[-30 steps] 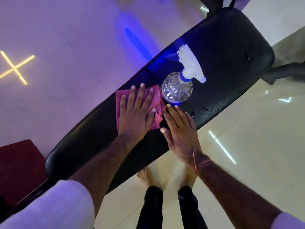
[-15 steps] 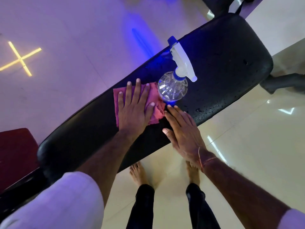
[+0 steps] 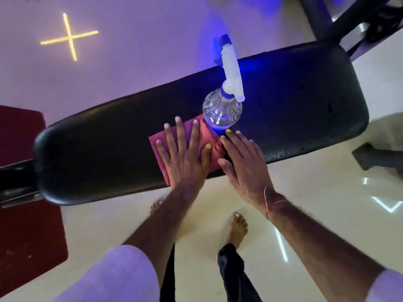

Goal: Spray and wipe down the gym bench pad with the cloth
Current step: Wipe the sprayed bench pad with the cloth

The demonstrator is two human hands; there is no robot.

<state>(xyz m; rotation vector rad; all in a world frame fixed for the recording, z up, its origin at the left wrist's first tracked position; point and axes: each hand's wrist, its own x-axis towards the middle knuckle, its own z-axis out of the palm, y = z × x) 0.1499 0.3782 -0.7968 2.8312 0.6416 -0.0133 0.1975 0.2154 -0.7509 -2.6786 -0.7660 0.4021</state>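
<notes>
Your left hand (image 3: 185,153) lies flat on the cloth (image 3: 209,147), fingers spread and pressing it to the pad (image 3: 294,105) near the front edge, about mid-length. Your right hand (image 3: 244,162) rests just beside it, fingers extended and close together, palm down on the front edge, gripping nothing. The bottle (image 3: 222,110) stands upright on the pad, touching or nearly touching the cloth's far corner, its nozzle pointing over the back edge. Droplets show along the front edge toward the right end, so that stretch appears sprayed but unwiped. Recommendation: keep the palm flat with even pressure and run overlapping strokes along the pad's length, lifting the bottle clear first so the cloth does not tip it and its footprint gets wiped. The bottle is clear; its liquid level cannot be determined from above.
</notes>
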